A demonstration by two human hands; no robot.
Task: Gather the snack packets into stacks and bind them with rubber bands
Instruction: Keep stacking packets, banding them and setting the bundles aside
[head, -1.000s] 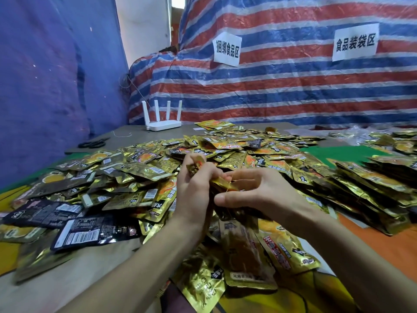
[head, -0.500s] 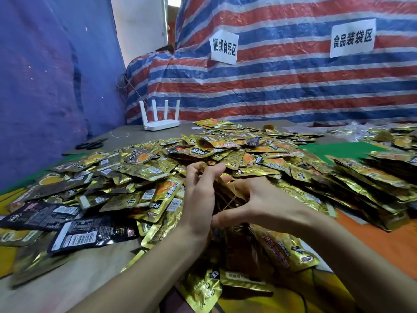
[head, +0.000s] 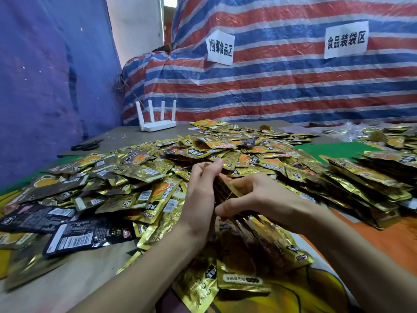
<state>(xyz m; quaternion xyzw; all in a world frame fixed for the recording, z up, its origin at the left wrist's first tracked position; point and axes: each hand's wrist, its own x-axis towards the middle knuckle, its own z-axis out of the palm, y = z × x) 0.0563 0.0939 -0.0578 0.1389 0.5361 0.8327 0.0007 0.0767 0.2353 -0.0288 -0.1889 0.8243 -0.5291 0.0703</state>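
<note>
1 packet stack (head: 223,190) gripped by left hand (head: 200,195), right hand (head: 261,197), loose packets (head: 135,172) crowding, bare tabletop (head: 90,269) near-left

The left hand (head: 199,195) hides much of the stack (head: 225,188).

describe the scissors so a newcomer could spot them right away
Find the white router with four antennas at the far end, below the striped tarp. Left of it and nearer, on bare grey tabletop, lie the scissors. They are black with looped handles, apart from the foil packets.
</note>
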